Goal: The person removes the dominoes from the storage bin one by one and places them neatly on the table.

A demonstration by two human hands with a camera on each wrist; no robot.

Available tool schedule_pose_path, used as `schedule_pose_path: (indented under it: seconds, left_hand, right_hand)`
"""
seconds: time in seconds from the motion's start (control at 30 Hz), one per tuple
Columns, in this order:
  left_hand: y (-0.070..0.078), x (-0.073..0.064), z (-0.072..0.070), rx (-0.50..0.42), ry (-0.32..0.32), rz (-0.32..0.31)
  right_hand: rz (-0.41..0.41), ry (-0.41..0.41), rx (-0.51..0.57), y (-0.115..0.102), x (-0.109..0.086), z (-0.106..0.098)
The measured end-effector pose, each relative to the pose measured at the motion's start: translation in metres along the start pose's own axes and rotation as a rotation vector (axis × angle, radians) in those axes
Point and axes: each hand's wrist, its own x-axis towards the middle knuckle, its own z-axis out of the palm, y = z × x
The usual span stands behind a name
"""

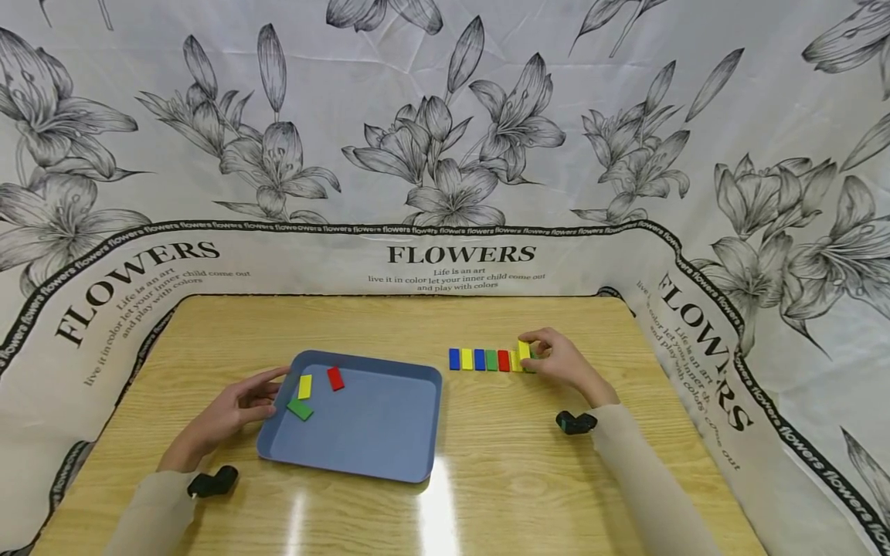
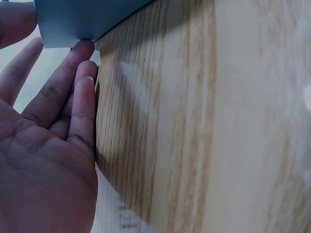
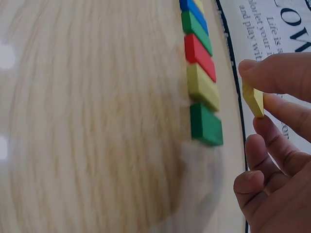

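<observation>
Between thumb and fingers, my right hand (image 1: pixel 562 360) pinches a yellow block (image 3: pixel 252 100), lifted above the right end of a row of small flat blocks. At that end of the row lie a green block (image 3: pixel 206 125), a yellow block (image 3: pixel 203 87) and a red block (image 3: pixel 199 57). In the head view, the held piece and fingers partly hide the end green one. My left hand (image 1: pixel 232 413), fingers mostly straight, touches the left side of a blue-grey tray (image 1: pixel 361 425). Inside the tray lie a yellow block (image 1: pixel 304 386), a red block (image 1: pixel 336 378) and a green block (image 1: pixel 300 409).
Farther left, the row continues with a green block (image 1: pixel 491 360), blue and yellow ones, ending in a blue block (image 1: pixel 455 359). The wooden table (image 1: pixel 514 494) is bordered at the back and sides by a flower-printed cloth (image 1: pixel 459 262). Both wrists carry dark camera mounts.
</observation>
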Motion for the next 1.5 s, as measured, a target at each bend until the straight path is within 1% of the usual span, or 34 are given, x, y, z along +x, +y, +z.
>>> schedule_pose_path:
  seconds: [0.23, 0.4, 0.53, 0.77, 0.97, 1.17, 1.33, 1.5]
  left_hand:
    - [-0.003, 0.002, 0.000, -0.011, 0.003, -0.022]
    - [-0.003, 0.002, 0.000, -0.015, -0.002, -0.025]
    - [-0.002, 0.001, 0.000, -0.012, 0.004, -0.024]
    - [0.001, -0.001, 0.000, -0.029, -0.003, -0.005]
    - [0.002, -0.001, 0.000, -0.045, -0.003, -0.005]
    - [0.002, 0.000, 0.000, -0.052, -0.011, -0.001]
    - [-0.001, 0.000, -0.001, -0.058, -0.017, 0.007]
    - [-0.004, 0.001, -0.001, -0.065, -0.019, -0.009]
  right_hand:
    - [0.038, 0.003, 0.031, 0.020, -0.008, -0.005]
    - [0.063, 0.014, 0.038, 0.027, -0.014, -0.008]
    - [0.058, 0.025, 0.017, 0.031, -0.017, -0.010]
    - [0.030, 0.023, -0.025, 0.034, -0.019, -0.011]
    - [0.015, 0.012, -0.051, 0.034, -0.017, -0.010]
    - [0.015, 0.000, -0.087, 0.035, -0.014, -0.009]
    - [0.025, -0.009, -0.095, 0.036, -0.013, -0.007]
    - [0.040, -0.018, -0.087, 0.037, -0.012, -0.007]
